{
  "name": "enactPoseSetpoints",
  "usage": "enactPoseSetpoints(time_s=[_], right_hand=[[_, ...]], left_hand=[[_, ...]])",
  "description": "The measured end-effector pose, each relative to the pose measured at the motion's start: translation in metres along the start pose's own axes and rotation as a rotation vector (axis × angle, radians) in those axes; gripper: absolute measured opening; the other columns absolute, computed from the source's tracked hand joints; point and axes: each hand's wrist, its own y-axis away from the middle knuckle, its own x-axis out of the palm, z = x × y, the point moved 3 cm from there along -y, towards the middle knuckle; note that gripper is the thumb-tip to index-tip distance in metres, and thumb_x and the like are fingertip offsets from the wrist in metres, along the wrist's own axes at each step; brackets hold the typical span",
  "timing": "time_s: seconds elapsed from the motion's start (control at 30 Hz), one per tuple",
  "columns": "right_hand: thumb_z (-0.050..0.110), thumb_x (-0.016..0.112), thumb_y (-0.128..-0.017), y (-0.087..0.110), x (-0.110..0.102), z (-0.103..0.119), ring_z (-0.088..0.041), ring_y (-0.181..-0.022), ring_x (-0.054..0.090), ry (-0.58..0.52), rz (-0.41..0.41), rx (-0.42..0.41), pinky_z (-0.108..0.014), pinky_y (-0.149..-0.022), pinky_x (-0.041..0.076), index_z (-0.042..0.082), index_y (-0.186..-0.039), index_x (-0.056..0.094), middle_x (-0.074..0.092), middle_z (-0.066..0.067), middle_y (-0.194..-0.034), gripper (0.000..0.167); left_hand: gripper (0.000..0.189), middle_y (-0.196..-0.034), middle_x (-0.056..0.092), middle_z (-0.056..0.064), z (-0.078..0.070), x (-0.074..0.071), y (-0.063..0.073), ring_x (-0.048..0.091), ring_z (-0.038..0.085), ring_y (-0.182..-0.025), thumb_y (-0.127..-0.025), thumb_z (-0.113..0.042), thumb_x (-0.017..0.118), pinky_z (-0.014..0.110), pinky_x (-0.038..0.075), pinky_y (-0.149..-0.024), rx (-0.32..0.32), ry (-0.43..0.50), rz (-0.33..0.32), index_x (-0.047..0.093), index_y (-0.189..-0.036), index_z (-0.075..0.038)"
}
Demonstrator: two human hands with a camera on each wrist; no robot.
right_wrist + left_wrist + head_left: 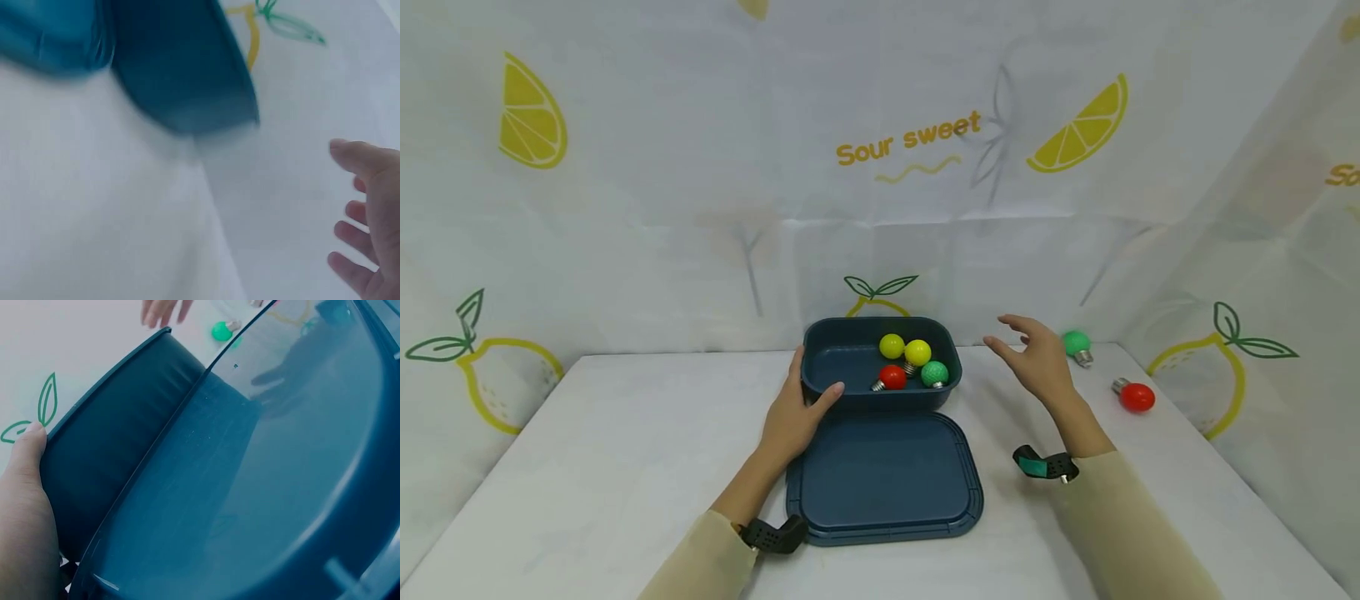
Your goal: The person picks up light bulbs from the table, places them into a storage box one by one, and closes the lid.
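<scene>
A dark blue rectangular box (842,333) stands at the back of the table, holding several small light bulbs: two yellow, a red bulb (892,377) and a green bulb (935,373). My left hand (793,417) grips its left end, thumb at the front rim. In the left wrist view that thumb (28,453) lies along the box wall. To the right of the box, my right hand (1033,358) is raised with thumb and fingers spread apart, holding nothing. Near it on the table lie another green bulb (1077,343) and another red bulb (1137,397).
A flat dark blue lid (887,475) lies on the white table (647,450) directly in front of the box. White cloth with lemon prints hangs behind and at the right side.
</scene>
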Motion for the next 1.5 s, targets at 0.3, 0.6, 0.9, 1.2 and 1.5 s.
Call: enactPoseSetpoints(time_s=[0.3,0.6,0.9,1.2,1.5], right_hand=[[0.03,0.07,-0.095,0.008,-0.017,-0.041,-0.05,-0.122,0.057,0.111,0.037,0.078,-0.064,-0.094,0.05,-0.002,-0.137,0.059,0.058,-0.031,-0.139,0.053],[0.033,0.066,-0.098,0.006,-0.026,-0.074,-0.052,-0.133,0.047,0.16,0.074,0.196,-0.068,-0.106,0.042,-0.002,-0.14,0.054,0.051,-0.032,-0.145,0.056],[0.031,0.061,-0.101,0.008,-0.025,-0.101,-0.05,-0.137,0.044,0.09,0.022,0.337,-0.066,-0.111,0.037,-0.003,-0.144,0.05,0.049,-0.03,-0.148,0.056],[0.032,0.059,-0.101,0.014,-0.027,-0.129,-0.052,-0.14,0.039,0.09,-0.014,0.411,-0.066,-0.114,0.033,0.0,-0.152,0.042,0.043,-0.03,-0.153,0.062],[0.029,0.054,-0.101,0.016,-0.021,-0.139,-0.055,-0.146,0.027,0.113,0.029,0.393,-0.07,-0.116,0.025,-0.001,-0.158,0.026,0.026,-0.034,-0.161,0.07]], left_hand=[[0.098,-0.169,0.025,0.008,0.001,-0.001,0.0,0.031,0.032,-0.154,-0.093,-0.061,0.062,0.059,0.032,-0.12,0.01,0.005,-0.008,0.006,-0.165,-0.024],[0.098,-0.17,0.022,0.006,0.001,0.001,-0.002,0.027,0.03,-0.155,-0.093,-0.059,0.062,0.057,0.029,-0.122,0.022,0.012,-0.012,0.007,-0.165,-0.021],[0.098,-0.17,0.021,0.005,0.001,0.0,-0.002,0.027,0.03,-0.155,-0.093,-0.061,0.061,0.058,0.029,-0.122,-0.002,0.007,-0.013,0.006,-0.165,-0.023],[0.098,-0.17,0.022,0.005,0.002,0.002,-0.002,0.029,0.03,-0.155,-0.092,-0.061,0.062,0.058,0.03,-0.121,0.003,0.019,-0.014,0.007,-0.165,-0.024],[0.098,-0.17,0.022,0.005,0.002,0.002,-0.002,0.029,0.031,-0.155,-0.092,-0.061,0.062,0.059,0.029,-0.121,0.005,0.024,-0.019,0.007,-0.165,-0.023]])
